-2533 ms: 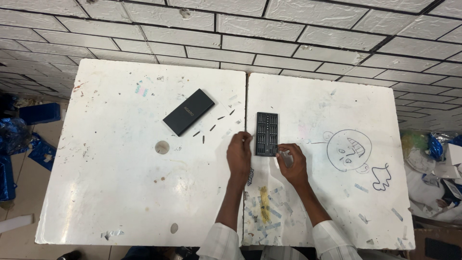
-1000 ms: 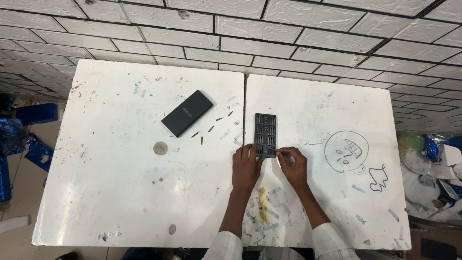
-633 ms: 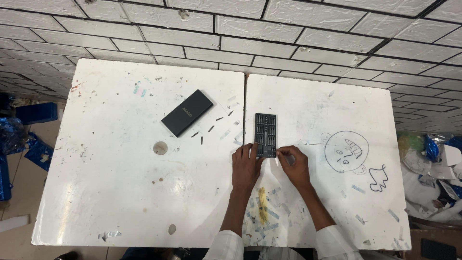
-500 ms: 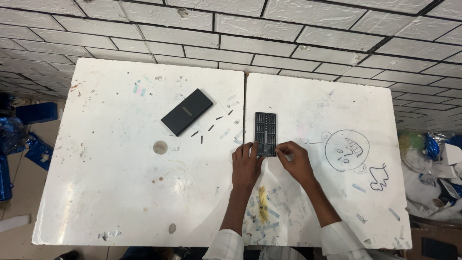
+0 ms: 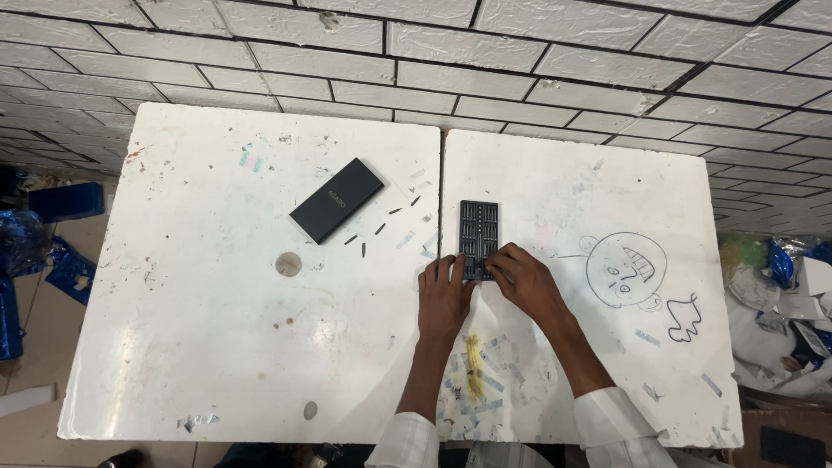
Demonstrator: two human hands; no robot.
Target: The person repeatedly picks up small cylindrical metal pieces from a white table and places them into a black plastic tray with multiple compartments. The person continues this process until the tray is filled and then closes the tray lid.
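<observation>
A black slotted tray [image 5: 478, 227] of small screwdriver bits lies near the middle of the white table [image 5: 199, 347]. My left hand [image 5: 444, 299] rests flat on the table, its fingertips against the tray's lower left corner. My right hand [image 5: 524, 279] reaches over the tray's lower right end with fingertips pinched together, apparently on a small bit that is mostly hidden. A flat black rectangular case [image 5: 337, 199] lies to the left of the tray, turned at an angle. A few loose dark bits [image 5: 379, 229] are scattered between the case and the tray.
A seam splits the table into two slabs beside the tray. A drawn face [image 5: 626, 269] marks the right slab. Yellow smears and tape scraps [image 5: 474, 367] lie between my forearms. Blue bags [image 5: 35, 251] sit on the floor at left, clutter [image 5: 780, 277] at right.
My right hand has moved left from beside the tray onto its lower right end. My left hand has stayed at the tray's lower left corner. The case has not moved.
</observation>
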